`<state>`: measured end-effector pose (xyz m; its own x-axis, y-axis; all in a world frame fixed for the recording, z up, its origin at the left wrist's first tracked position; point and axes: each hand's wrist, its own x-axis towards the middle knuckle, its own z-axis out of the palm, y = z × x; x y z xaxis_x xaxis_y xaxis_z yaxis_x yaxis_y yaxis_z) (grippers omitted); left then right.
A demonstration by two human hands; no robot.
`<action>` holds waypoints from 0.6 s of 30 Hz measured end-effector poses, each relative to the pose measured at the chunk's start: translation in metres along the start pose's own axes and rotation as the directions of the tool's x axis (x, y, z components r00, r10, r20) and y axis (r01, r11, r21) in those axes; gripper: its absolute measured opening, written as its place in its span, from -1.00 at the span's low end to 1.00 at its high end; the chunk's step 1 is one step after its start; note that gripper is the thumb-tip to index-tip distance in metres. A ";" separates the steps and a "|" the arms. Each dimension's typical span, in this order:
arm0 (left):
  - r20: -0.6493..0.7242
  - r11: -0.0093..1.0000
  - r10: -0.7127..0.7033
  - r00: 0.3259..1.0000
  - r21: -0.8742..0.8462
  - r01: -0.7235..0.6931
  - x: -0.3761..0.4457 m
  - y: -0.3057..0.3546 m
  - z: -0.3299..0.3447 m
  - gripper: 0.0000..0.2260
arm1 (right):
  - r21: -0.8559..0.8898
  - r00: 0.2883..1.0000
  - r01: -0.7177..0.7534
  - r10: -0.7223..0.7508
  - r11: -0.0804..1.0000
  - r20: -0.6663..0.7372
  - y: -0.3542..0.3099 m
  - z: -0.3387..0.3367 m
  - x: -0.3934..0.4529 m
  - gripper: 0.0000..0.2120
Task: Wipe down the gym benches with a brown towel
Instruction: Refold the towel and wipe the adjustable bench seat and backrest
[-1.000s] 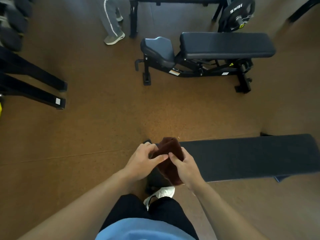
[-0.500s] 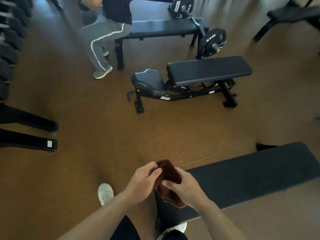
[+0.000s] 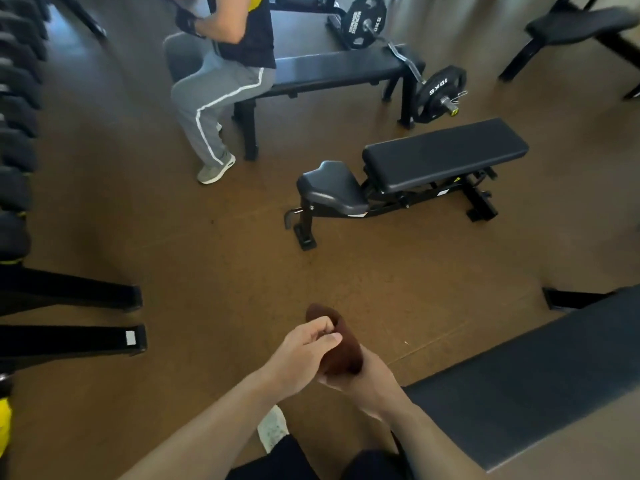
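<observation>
The brown floor (image 3: 214, 258) fills most of the view. Four black padded counters show. The nearest flat counter (image 3: 540, 382) runs off the lower right edge, just beside the person's right forearm. An adjustable counter (image 3: 443, 152) with a separate seat pad stands in the middle distance, well apart from the hands, with open floor between. Behind it, a long flat counter (image 3: 332, 69) carries a seated person (image 3: 221, 95) in grey striped trousers, who takes up its left end. A fourth counter (image 3: 578, 24) sits blurred at the top right corner.

Along the left edge a dark rack (image 3: 65, 313) puts two black feet out onto the floor, with dark rounded weights stacked above; their number cannot be told. One curved barbell (image 3: 408, 60) leans over the far end of the long counter, with two black plates on it, the nearer marked 10KG.

One brown towel (image 3: 343, 348) is bunched up and held in the air above the floor, just left of the nearest counter and touching none of the counters. The left hand (image 3: 304, 355) pinches its upper part, thumb against curled fingers. The right hand (image 3: 367, 379) wraps its lower part, so each grip is closed round the towel. One white shoe (image 3: 273, 427) shows below the forearms.
</observation>
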<state>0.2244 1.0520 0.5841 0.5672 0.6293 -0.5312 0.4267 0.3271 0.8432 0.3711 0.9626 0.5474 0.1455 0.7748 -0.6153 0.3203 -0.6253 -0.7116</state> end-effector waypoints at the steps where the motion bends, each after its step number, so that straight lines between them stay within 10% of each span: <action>1: 0.010 0.999 0.005 1.000 0.032 -0.005 0.002 0.002 -0.012 -0.75 | 0.036 0.999 -0.014 0.013 0.999 0.033 -0.006 0.004 0.007 -0.53; 18: 0.171 0.973 -0.230 0.958 0.072 0.221 0.127 0.065 -0.105 -0.75 | 0.312 0.985 -0.061 0.007 0.948 0.171 -0.059 -0.026 0.136 -0.34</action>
<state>0.2501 1.2276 0.5800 0.5655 0.4072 -0.7173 0.5909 0.4067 0.6967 0.3969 1.1074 0.5141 -0.0146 0.7430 -0.6691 0.0029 -0.6691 -0.7431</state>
